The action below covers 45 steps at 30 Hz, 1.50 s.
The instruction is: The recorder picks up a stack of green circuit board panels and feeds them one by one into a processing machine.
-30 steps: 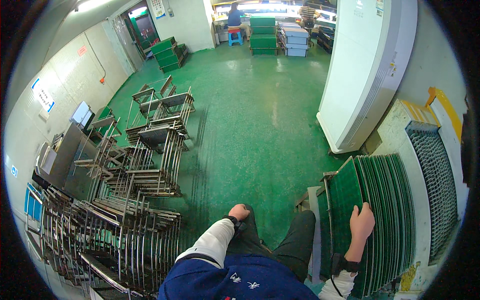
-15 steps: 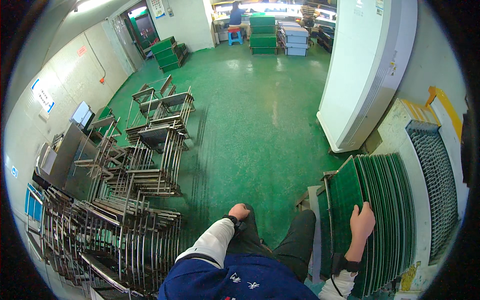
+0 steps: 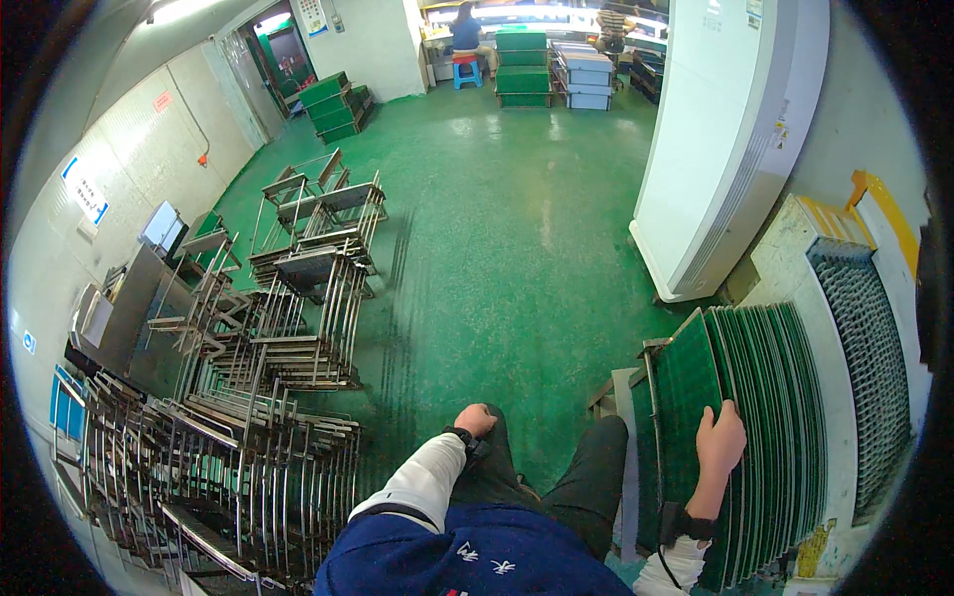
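My left hand [image 3: 476, 419] rests on my left knee, its fingers curled in, with a dark watch-like band at the wrist; I see nothing in it. At the right, my right hand [image 3: 720, 439] is at the edge of a row of thin green boards [image 3: 770, 427] standing upright side by side. Its thumb lies against the broad face of the front board [image 3: 684, 382] and its fingers bend over that board's edge, so the board is pinched between them. The fingertips are partly hidden. A metal rack bar [image 3: 653, 437] runs along the near side of the boards.
Many nested metal racks [image 3: 298, 348] fill the left side. A tall white cabinet [image 3: 711, 149] stands at the right, beyond the boards. Stacked green crates [image 3: 524, 74] and grey-blue boxes [image 3: 586, 74] stand far ahead, near people at a lit bench. Green floor [image 3: 477, 248] lies between.
Both my hands stay where they were, the right one still at the boards. At the far bench, the person in blue has shifted posture slightly.
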### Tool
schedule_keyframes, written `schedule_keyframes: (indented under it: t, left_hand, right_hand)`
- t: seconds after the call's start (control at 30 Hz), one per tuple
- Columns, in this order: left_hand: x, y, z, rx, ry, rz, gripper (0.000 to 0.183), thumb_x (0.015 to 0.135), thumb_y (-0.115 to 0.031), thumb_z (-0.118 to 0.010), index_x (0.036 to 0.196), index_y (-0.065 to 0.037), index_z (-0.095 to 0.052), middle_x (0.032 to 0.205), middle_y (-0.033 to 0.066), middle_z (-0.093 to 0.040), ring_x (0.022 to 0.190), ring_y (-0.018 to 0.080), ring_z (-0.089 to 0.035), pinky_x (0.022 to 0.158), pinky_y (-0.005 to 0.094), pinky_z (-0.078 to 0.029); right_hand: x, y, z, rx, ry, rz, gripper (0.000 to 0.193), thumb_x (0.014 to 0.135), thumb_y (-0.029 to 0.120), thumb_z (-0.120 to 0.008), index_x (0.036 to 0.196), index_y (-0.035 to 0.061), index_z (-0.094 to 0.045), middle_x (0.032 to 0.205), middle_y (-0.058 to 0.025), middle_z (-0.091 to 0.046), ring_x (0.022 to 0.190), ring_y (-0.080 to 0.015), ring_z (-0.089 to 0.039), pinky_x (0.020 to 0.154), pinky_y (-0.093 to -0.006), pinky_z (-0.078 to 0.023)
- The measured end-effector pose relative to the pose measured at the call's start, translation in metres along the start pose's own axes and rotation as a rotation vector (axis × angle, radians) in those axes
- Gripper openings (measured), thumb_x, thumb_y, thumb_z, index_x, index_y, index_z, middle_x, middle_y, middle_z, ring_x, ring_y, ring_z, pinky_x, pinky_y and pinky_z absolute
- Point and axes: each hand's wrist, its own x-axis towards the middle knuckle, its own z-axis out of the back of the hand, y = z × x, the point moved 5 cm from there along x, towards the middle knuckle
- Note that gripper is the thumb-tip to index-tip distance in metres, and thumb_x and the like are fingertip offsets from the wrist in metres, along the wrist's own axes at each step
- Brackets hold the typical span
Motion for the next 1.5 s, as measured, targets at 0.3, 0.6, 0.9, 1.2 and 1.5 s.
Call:
schedule_keyframes:
  t: [0.3, 0.6, 0.9, 1.2, 1.5]
  left_hand:
    - [0.0, -0.003, 0.0, -0.012, 0.022, 0.024, 0.029, 0.07, -0.031, -0.062, 0.083, -0.006, -0.068, 0.088, 0.0167, -0.066, 0.086, 0.0319, -0.063, 0.077, 0.0403, -0.049]
    - [0.001, 0.001, 0.0, -0.032, 0.013, 0.033, 0.028, 0.07, -0.03, -0.063, 0.084, -0.006, -0.067, 0.09, 0.0162, -0.066, 0.088, 0.0321, -0.063, 0.078, 0.0401, -0.049]
    - [-0.003, -0.002, 0.002, -0.044, 0.013, 0.041, 0.028, 0.07, -0.03, -0.063, 0.085, -0.006, -0.067, 0.086, 0.0155, -0.067, 0.085, 0.0315, -0.064, 0.077, 0.0399, -0.049]
    - [0.003, 0.003, -0.003, -0.029, -0.001, 0.019, 0.03, 0.069, -0.03, -0.062, 0.088, -0.007, -0.067, 0.093, 0.0165, -0.066, 0.09, 0.0318, -0.062, 0.079, 0.0403, -0.048]
    - [0.006, 0.005, -0.005, -0.014, 0.01, 0.018, 0.031, 0.07, -0.03, -0.061, 0.089, -0.007, -0.067, 0.095, 0.0166, -0.066, 0.091, 0.0324, -0.062, 0.08, 0.0406, -0.048]
  right_hand:
    - [0.0, -0.001, 0.001, 0.001, 0.0, -0.007, 0.023, 0.083, 0.022, -0.058, 0.091, 0.0011, -0.052, 0.083, -0.0201, -0.061, 0.078, -0.037, -0.06, 0.066, -0.0463, -0.047]
    - [0.001, 0.0, 0.0, 0.009, 0.008, -0.021, 0.023, 0.084, 0.022, -0.058, 0.09, 0.0013, -0.052, 0.084, -0.02, -0.061, 0.08, -0.0366, -0.06, 0.067, -0.046, -0.047]
    - [0.0, 0.002, 0.003, 0.008, 0.004, -0.012, 0.022, 0.084, 0.022, -0.058, 0.087, 0.0014, -0.051, 0.083, -0.0196, -0.061, 0.079, -0.0368, -0.06, 0.066, -0.0461, -0.047]
    - [0.001, 0.0, 0.001, -0.009, 0.01, -0.007, 0.023, 0.084, 0.022, -0.058, 0.088, 0.0013, -0.051, 0.083, -0.0198, -0.061, 0.077, -0.0369, -0.06, 0.065, -0.0459, -0.048]
    - [0.001, -0.001, -0.001, -0.011, 0.012, -0.015, 0.023, 0.084, 0.022, -0.058, 0.088, 0.0013, -0.051, 0.083, -0.0196, -0.061, 0.078, -0.0368, -0.06, 0.066, -0.0458, -0.048]
